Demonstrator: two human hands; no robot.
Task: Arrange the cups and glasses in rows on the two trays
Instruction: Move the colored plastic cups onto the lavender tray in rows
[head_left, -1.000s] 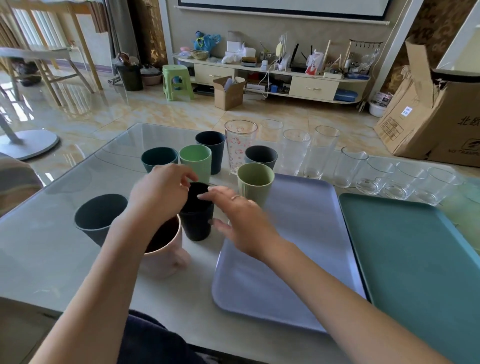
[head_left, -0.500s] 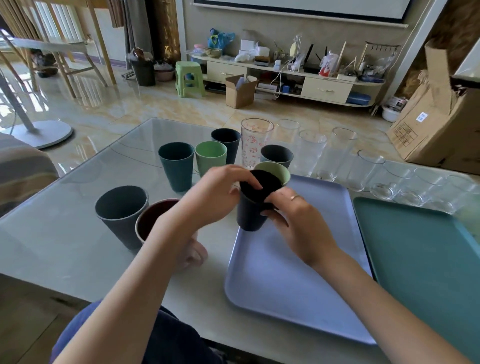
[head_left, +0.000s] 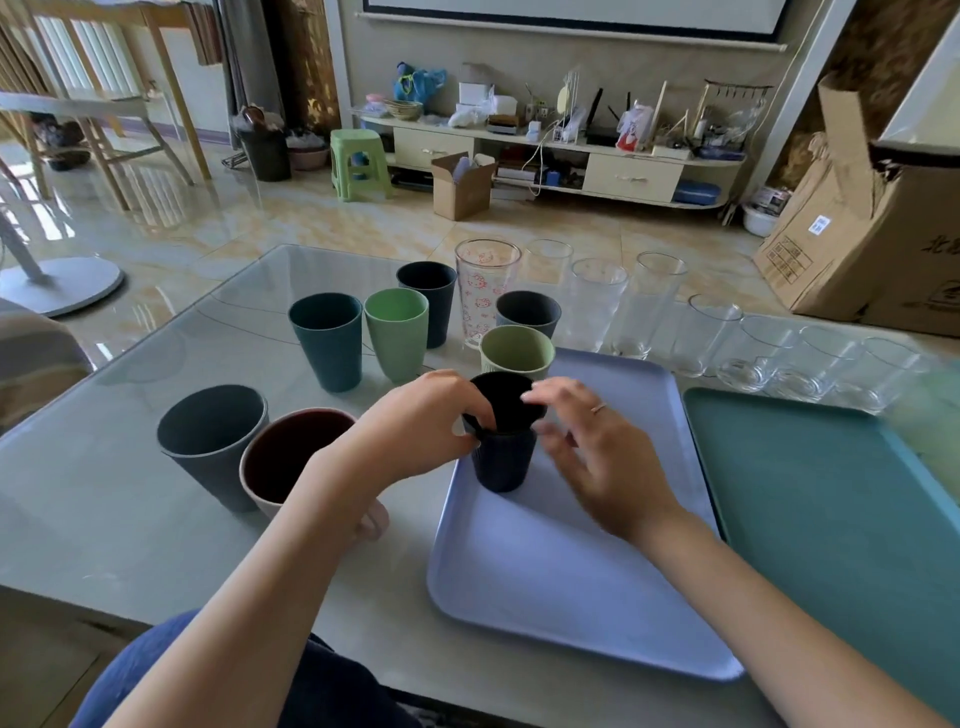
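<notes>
Dark ribbed cup (head_left: 503, 457) stands upright on the lilac tray (head_left: 571, 571), at the tray's far-left corner, just in front of the olive cup (head_left: 515, 352). My left hand (head_left: 421, 421) pinches its near rim, thumb outside and fingertips inside; my right hand (head_left: 597, 447) is spread, fingers relaxed, just beside the cup's right wall. Judgement: light, stiff plastic, ridges give grip, unlikely to break; hold at rim or mid-wall.

A cup (head_left: 503, 457) stands on the left tray (head_left: 571, 571), glasses (head_left: 644, 306) behind.
</notes>
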